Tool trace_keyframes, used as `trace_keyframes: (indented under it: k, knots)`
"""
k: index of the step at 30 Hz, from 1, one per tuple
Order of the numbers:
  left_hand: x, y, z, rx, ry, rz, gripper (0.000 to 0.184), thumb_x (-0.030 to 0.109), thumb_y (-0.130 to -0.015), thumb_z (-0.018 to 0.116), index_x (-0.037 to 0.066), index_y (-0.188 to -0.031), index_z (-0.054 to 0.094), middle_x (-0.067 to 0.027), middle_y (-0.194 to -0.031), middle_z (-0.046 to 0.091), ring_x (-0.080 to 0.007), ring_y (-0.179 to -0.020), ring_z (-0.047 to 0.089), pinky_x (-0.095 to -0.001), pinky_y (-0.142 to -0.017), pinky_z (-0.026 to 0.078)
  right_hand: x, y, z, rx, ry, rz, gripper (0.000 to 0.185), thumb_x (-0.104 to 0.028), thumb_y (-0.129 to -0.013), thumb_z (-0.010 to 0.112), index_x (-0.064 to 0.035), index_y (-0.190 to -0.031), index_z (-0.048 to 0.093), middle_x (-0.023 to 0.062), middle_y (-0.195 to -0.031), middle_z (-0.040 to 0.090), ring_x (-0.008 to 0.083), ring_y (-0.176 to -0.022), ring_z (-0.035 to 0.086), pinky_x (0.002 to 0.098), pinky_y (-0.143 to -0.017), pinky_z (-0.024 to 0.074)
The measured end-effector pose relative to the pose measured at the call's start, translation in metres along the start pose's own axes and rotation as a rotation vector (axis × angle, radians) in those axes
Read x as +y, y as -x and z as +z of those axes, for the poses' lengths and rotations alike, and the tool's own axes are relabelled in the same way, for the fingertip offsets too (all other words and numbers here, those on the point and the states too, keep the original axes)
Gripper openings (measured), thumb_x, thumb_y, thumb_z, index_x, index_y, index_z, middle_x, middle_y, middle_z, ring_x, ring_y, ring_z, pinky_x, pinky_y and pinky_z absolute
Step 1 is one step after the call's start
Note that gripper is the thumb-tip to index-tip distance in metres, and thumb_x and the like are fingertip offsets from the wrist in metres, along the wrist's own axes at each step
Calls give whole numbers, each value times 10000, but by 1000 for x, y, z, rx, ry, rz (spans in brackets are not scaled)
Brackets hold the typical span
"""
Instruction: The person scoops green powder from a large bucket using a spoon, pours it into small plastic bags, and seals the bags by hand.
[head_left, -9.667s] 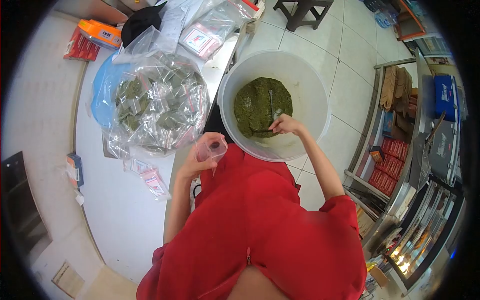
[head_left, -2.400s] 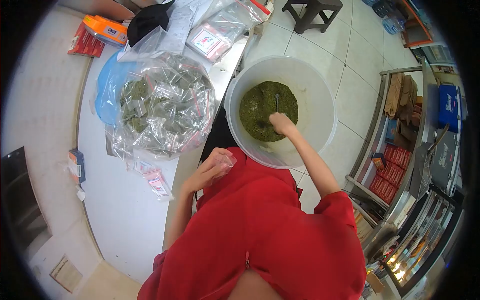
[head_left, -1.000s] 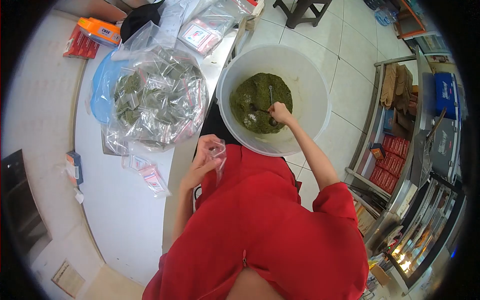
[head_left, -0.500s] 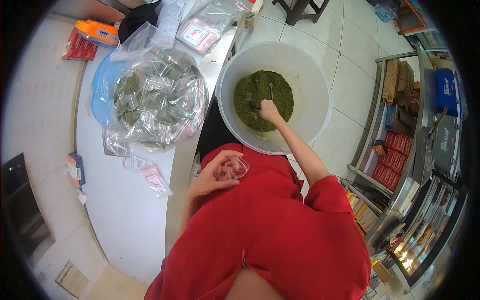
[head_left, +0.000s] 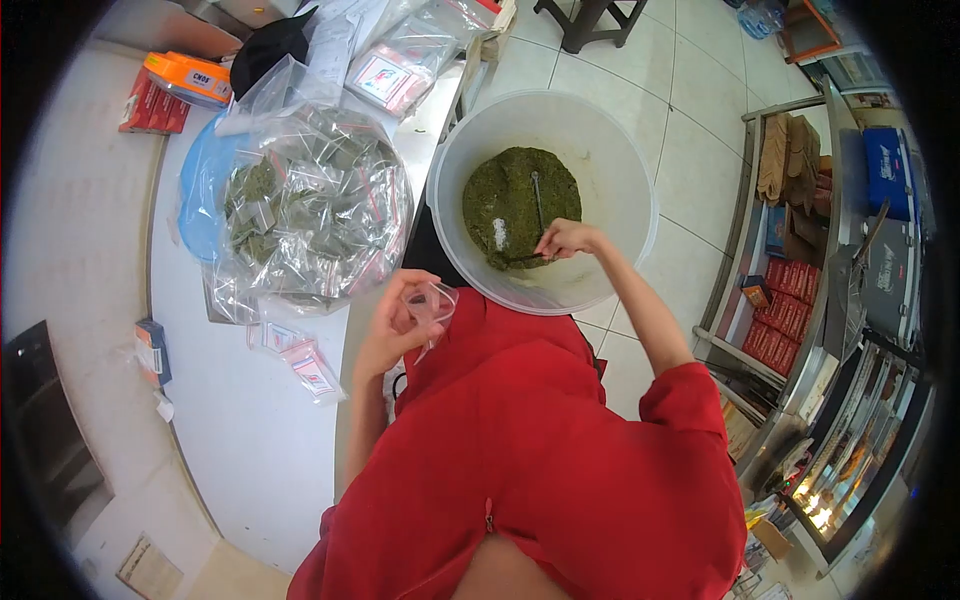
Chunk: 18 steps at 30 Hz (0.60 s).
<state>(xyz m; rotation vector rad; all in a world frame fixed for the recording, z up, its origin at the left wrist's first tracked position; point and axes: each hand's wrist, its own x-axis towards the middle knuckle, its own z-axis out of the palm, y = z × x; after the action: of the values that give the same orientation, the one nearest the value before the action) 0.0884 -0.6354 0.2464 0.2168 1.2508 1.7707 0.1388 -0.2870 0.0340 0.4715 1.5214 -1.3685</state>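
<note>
A large translucent bucket (head_left: 615,170) holds green ground material (head_left: 510,185) at its bottom. Inside it, my right hand (head_left: 567,241) grips a dark spoon (head_left: 522,260) whose end touches the green material. Another long metal utensil (head_left: 537,195) lies on the green surface, near my fingers. My left hand (head_left: 398,318) holds a small clear plastic bag (head_left: 430,303) with its mouth spread, beside the bucket and above the red clothing. Left of the bucket, a big clear bag (head_left: 320,215) full of small green-filled packets rests on the white table.
Small printed bags (head_left: 312,370) lie on the white table (head_left: 250,430). A blue basin (head_left: 203,190) is partly under the big bag. Behind stand an orange box (head_left: 188,78) and more printed bags (head_left: 385,80). A dark stool (head_left: 590,22) and a metal shelf (head_left: 745,240) are beyond the bucket.
My right hand has moved right and down in the bucket, and the spoon now shows. My left hand has moved up and left with the small bag still held.
</note>
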Motion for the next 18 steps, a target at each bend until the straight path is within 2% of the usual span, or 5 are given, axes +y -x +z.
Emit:
trace_keyframes:
  k: [2, 5, 10, 16, 18]
  knots:
    - [-1, -8, -4, 74, -49, 47, 652, 131, -680, 802, 42, -1211, 435, -68, -1053, 509, -117, -839, 553, -208, -710, 466, -5, 35, -10, -44, -120, -47, 279, -6, -790, 586, 41, -1059, 643, 74, -827, 659, 81, -476, 413, 227, -411, 304]
    - [4, -23, -2, 48, -122, 158, 586, -73, -703, 721, 36, -1200, 430, -65, -1021, 520, -80, -731, 550, -196, -608, 474, -19, 76, -3, -74, -288, -134, 262, -6, -821, 570, 46, -1069, 634, 45, -828, 645, 42, -467, 319, 208, -401, 228]
    - [0, -45, 10, 95, -168, 155, 582, -33, -693, 754, 36, -1180, 444, -61, -1037, 542, -58, -689, 545, -182, -589, 466, -31, 114, 22, -29, -440, -269, 241, -49, -843, 582, 36, -1061, 640, 48, -827, 638, 30, -471, 302, 203, -404, 218]
    - [-35, -95, 18, 282, -582, 295, 587, 73, -643, 834, 29, -1120, 495, -42, -999, 603, -4, -580, 493, -162, -488, 384, -60, 180, 45, 339, -547, -399, 230, -66, -822, 606, 33, -1024, 654, 34, -830, 634, 28, -519, 337, 190, -442, 246]
    - [-40, -114, 25, 319, -688, 391, 569, 94, -643, 837, 23, -1103, 509, -48, -993, 616, -3, -552, 488, -167, -484, 391, -72, 203, 57, 646, -453, -470, 213, -59, -822, 599, 6, -1012, 669, 17, -822, 620, 36, -532, 346, 195, -454, 264]
